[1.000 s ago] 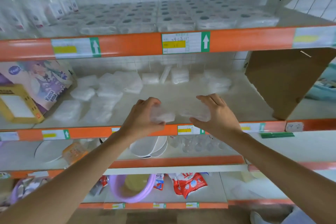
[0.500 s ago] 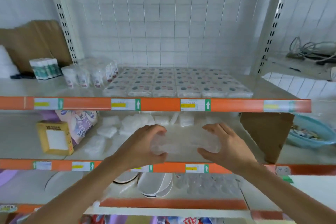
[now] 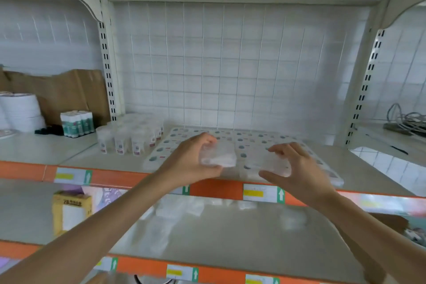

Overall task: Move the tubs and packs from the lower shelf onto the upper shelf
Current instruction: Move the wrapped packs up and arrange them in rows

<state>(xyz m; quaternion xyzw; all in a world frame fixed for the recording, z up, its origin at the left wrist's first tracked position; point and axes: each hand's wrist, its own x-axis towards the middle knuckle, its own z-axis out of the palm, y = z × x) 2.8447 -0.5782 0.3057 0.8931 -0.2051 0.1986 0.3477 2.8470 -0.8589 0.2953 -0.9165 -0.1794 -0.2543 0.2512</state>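
My left hand [image 3: 191, 159] grips a clear pack [image 3: 220, 154] of white contents, held just above the front of the upper shelf [image 3: 76, 157]. My right hand [image 3: 292, 163] grips a second clear pack [image 3: 273, 163] beside it. Both packs hover over the flat rows of dotted packs [image 3: 253, 143] laid on that shelf. Clear tubs [image 3: 129, 138] stand in a cluster to the left of those rows. On the lower shelf [image 3: 230, 237] lie several more white packs [image 3: 182, 207], blurred.
A yellow box [image 3: 70, 211] stands at the left of the lower shelf. On the neighbouring bay to the left are white rolls [image 3: 20, 110], green-labelled bottles [image 3: 77, 123] and brown cardboard [image 3: 60, 90]. Cables [image 3: 405, 120] lie on the right bay. White uprights flank the bay.
Both hands have risen with their packs from the lower shelf's front up to the upper shelf's front edge. The view has tilted upward.
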